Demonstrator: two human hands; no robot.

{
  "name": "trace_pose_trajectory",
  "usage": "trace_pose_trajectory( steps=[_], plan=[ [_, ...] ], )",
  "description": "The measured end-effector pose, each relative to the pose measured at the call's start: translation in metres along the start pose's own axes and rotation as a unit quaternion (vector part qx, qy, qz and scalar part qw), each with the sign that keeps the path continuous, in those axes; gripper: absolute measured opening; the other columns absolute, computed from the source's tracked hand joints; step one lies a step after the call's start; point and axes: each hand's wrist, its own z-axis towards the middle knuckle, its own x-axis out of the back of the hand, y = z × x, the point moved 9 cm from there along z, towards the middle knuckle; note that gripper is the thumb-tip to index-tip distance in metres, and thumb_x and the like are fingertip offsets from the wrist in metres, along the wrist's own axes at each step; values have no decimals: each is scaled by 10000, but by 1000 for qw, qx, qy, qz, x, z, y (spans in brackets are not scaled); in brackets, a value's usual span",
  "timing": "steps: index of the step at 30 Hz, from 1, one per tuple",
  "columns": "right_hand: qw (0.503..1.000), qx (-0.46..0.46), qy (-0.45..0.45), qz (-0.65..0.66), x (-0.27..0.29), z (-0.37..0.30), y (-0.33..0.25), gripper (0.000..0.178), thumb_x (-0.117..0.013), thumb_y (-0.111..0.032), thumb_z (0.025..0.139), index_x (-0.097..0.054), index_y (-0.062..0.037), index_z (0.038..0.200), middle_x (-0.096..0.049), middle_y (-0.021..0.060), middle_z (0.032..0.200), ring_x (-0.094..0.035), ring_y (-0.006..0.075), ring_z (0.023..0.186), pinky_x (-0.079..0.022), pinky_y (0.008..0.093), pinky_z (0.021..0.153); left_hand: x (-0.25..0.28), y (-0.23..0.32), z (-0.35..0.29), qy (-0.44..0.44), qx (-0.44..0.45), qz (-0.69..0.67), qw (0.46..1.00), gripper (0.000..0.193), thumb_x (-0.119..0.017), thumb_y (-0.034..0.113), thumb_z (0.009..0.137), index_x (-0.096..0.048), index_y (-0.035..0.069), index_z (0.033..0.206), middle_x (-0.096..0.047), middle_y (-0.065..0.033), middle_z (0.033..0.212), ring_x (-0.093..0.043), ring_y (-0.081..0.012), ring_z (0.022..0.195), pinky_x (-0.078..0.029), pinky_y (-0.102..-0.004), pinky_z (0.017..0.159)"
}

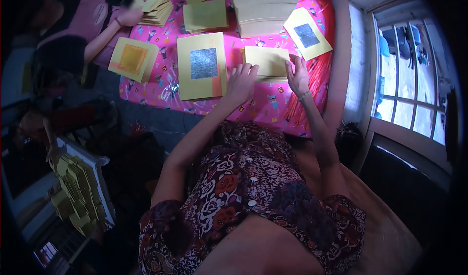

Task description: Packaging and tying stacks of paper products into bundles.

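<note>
A low stack of plain yellow paper sheets [266, 62] lies in front of me on the pink patterned tablecloth [168, 56]. My left hand [241, 84] is closed at the stack's near left corner, its fingers bent over the edge and the thumb hidden. At the right edge, my right hand [298, 76] stands open, thumb and fingers apart, touching or nearly touching the sheets. Just left of my left hand sits a larger yellow stack [185, 87] with a silver square on top. Beyond my right hand, a yellow sheet with a dark silver square [319, 46] lies slanted.
A tall yellow paper block [265, 9] stands at the back. More yellow stacks [205, 16] and a gold-square pile [119, 70] lie leftward. At far left, another person's hand [130, 17] touches loose sheets [157, 7]. Red plastic strands [324, 80] hang by the right edge, near a barred window [409, 80].
</note>
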Motion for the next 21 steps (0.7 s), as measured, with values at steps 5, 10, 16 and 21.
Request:
trace_pose_trajectory(
  steps=[5, 10, 16, 21],
  plan=[
    [986, 126, -103, 34, -31, -11, -99, 246, -642, -187, 853, -606, -47, 1052, -612, 149, 976, -583, 334, 947, -475, 410, 824, 60, -58, -52, -50, 47, -77, 995, 458, -720, 187, 728, -574, 96, 1153, -519, -114, 1089, -504, -315, 1020, -408, -424, 898],
    [940, 241, -242, -13, -95, -48, -163, 366, -720, -266, 763, -584, -82, 1049, -569, 99, 974, -578, 275, 929, -471, 406, 802, 78, -109, -95, -67, 86, -56, 992, 563, -804, 228, 652, -561, 116, 1148, -527, -108, 1081, -507, -313, 1031, -421, -443, 876],
    [889, 320, -294, -149, -146, -64, -175, 442, -740, -316, 718, -576, -80, 1053, -547, 81, 1027, -556, 253, 963, -452, 400, 849, 71, -119, -96, -93, 85, -82, 989, 519, -812, 157, 640, -587, 107, 1106, -549, -74, 1065, -521, -284, 1014, -456, -385, 870],
    [887, 314, -331, -67, -154, -53, -164, 309, -732, -332, 727, -644, -96, 907, -579, 80, 916, -608, 264, 862, -492, 407, 774, 72, -128, -96, -100, 105, -121, 982, 367, -799, 151, 670, -684, 113, 1016, -585, -60, 1032, -546, -265, 1016, -475, -371, 864]
  ],
)
